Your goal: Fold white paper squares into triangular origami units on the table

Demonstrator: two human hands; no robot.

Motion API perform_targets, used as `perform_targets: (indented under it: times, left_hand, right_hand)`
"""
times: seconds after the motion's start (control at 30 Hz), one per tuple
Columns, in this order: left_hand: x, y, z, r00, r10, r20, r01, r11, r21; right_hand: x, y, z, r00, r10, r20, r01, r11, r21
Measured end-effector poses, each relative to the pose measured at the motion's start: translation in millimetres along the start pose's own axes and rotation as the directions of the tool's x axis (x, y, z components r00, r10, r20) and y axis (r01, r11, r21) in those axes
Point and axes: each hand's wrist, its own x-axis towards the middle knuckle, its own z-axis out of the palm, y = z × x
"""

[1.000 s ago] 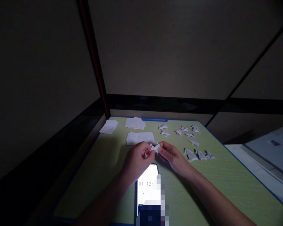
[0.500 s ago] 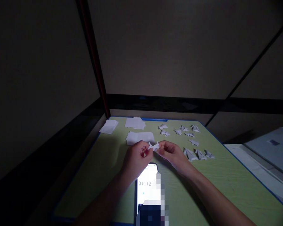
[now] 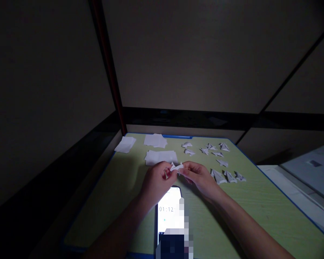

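Between my two hands is a small piece of folded white paper [image 3: 176, 167] with pointed corners sticking up. My left hand [image 3: 158, 180] pinches its left side, fingers curled in. The right end is gripped by my right hand [image 3: 196, 174], thumb on top. Fingers cover parts of the folds. Just behind the hands lies a stack of white paper sheets [image 3: 160, 157]. Under my left wrist, a lit phone [image 3: 169, 216] shows a running timer; its lower part is blurred out.
Several folded paper pieces [image 3: 217, 176] sit on the right of the green table [image 3: 110, 201]. Two more paper stacks, a left one [image 3: 125, 144] and a back one [image 3: 154, 140], lie at the far edge. Beyond the table's right edge is a pale box-like object [image 3: 310, 172].
My right thumb has come forward onto the folded paper, and the right fingers have shifted around its end. Both hands stay in nearly the same place.
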Motion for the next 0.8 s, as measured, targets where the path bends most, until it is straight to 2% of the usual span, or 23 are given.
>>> perform_targets:
  times: [0.37,0.8]
  left_hand:
    - [1.2,3.7,-3.4,1.0,-0.009,-0.025,0.01,0.999,0.035]
    - [1.3,-1.4,-1.4,0.999,0.034,-0.037,-0.033,0.999,0.037]
  right_hand:
    - [0.0,-4.8,-4.2,0.997,-0.007,-0.08,0.006,1.0,-0.023]
    - [1.0,1.1,-2.6,0.999,-0.037,-0.037,0.036,0.999,-0.023]
